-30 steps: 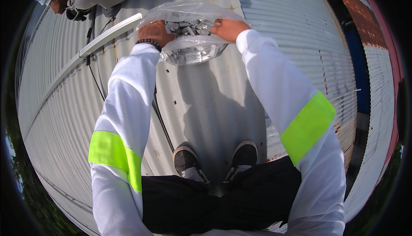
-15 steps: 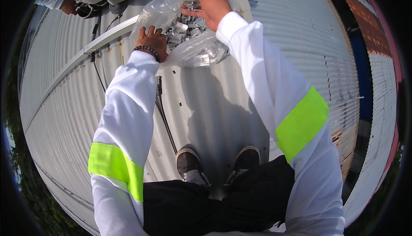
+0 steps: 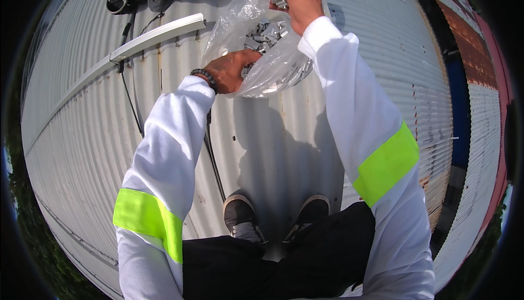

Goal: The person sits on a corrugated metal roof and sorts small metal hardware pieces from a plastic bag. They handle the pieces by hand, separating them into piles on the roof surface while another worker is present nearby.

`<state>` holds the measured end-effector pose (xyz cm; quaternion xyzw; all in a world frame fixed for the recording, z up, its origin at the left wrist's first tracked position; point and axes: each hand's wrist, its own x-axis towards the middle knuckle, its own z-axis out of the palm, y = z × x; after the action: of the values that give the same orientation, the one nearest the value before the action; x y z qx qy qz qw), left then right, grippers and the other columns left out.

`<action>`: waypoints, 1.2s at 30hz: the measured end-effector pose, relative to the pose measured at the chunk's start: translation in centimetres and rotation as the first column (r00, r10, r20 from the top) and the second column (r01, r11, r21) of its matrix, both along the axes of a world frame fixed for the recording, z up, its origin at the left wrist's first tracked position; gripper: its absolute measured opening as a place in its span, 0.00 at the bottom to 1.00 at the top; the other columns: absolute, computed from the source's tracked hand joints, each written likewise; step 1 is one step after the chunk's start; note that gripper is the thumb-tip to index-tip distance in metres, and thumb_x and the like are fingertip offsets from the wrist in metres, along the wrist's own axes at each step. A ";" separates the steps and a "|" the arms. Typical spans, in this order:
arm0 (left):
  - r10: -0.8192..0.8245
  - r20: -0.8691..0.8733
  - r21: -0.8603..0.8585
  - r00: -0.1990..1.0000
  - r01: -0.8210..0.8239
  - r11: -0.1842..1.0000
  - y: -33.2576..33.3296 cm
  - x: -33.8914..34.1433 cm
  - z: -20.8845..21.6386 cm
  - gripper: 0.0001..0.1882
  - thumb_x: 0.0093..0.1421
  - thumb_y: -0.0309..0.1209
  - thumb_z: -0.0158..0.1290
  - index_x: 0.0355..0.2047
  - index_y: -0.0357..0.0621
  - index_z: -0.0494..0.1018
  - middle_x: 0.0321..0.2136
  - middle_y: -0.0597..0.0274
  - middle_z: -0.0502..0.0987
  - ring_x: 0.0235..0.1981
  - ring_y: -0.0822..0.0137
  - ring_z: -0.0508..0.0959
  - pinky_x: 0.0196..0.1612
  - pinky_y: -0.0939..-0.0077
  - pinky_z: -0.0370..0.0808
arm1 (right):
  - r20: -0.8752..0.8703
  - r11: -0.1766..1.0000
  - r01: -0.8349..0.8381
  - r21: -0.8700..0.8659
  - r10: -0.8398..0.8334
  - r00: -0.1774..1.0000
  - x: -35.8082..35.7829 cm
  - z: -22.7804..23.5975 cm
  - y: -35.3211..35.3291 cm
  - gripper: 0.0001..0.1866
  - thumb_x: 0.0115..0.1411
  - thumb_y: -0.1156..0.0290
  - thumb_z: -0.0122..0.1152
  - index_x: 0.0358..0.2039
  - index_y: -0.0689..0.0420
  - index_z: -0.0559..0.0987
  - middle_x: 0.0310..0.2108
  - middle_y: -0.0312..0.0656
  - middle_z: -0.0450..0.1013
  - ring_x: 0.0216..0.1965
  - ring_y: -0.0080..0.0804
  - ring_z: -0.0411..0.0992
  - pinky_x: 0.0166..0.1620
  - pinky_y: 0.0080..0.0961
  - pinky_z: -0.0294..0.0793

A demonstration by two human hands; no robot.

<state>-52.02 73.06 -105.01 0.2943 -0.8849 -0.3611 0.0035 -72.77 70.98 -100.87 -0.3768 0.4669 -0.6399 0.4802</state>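
Two bare hands work at a clear plastic bag (image 3: 232, 24) of small silver-grey metal pieces (image 3: 267, 32) on the corrugated metal roof (image 3: 221, 155).

From where I stand, the right hand (image 3: 303, 6) is up at the bag's far right side, its grip mostly closed, fingers curled round a few of the metal pieces; the left hand (image 3: 229, 69), a dark beaded bracelet (image 3: 204, 77) at its wrist, is bent over the bag's near left edge, and I can't tell whether its grip has plastic, pieces or neither. The bag lies open beyond the black shoes (image 3: 239, 212), more pieces heaped inside. Left of it runs a long, straight-sided white rail (image 3: 158, 34), near a thin black cable (image 3: 130, 101).
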 end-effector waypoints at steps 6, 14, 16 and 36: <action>0.390 0.264 -0.293 0.882 -0.312 0.904 -2.1 1.5 0.1 0.32 0.52 0.42 0.59 0.57 0.48 0.68 0.58 0.50 0.69 0.55 0.47 0.73 0.60 0.64 0.69 | -0.670 0.950 -0.098 0.297 0.280 0.687 0.3 -2.0 0.1 0.19 0.55 0.61 0.63 0.44 0.59 0.79 0.38 0.42 0.78 0.37 0.31 0.77 0.41 0.28 0.77; 0.474 0.227 -0.322 0.851 -0.393 0.861 -4.1 -0.6 -0.5 0.37 0.55 0.39 0.55 0.65 0.47 0.59 0.60 0.44 0.67 0.62 0.47 0.66 0.66 0.58 0.62 | -0.942 0.935 0.136 0.328 0.334 -0.025 0.5 -6.2 -2.9 0.20 0.55 0.58 0.63 0.46 0.53 0.82 0.43 0.51 0.78 0.44 0.48 0.77 0.50 0.37 0.76; 0.498 0.110 -0.460 0.860 -0.400 0.793 -4.6 -1.3 -1.5 0.37 0.56 0.41 0.53 0.66 0.48 0.57 0.61 0.44 0.66 0.64 0.47 0.64 0.66 0.57 0.61 | -0.965 0.955 0.144 0.260 0.263 -0.005 0.1 -7.5 -3.8 0.19 0.56 0.59 0.62 0.48 0.50 0.81 0.44 0.50 0.78 0.45 0.49 0.76 0.50 0.38 0.75; 0.475 0.390 -0.118 0.788 -0.469 0.875 -8.7 -1.6 -0.5 0.42 0.51 0.58 0.52 0.60 0.44 0.66 0.58 0.49 0.72 0.60 0.52 0.70 0.62 0.66 0.63 | -0.489 0.839 -0.165 0.518 0.449 0.748 -3.4 -6.2 -3.8 0.17 0.51 0.63 0.68 0.40 0.57 0.83 0.32 0.37 0.78 0.31 0.28 0.72 0.36 0.25 0.70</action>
<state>-53.61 64.39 -105.56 0.5744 -0.7666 -0.2729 -0.0887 -76.21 67.22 -107.09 -0.5110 0.6552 -0.2750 0.4837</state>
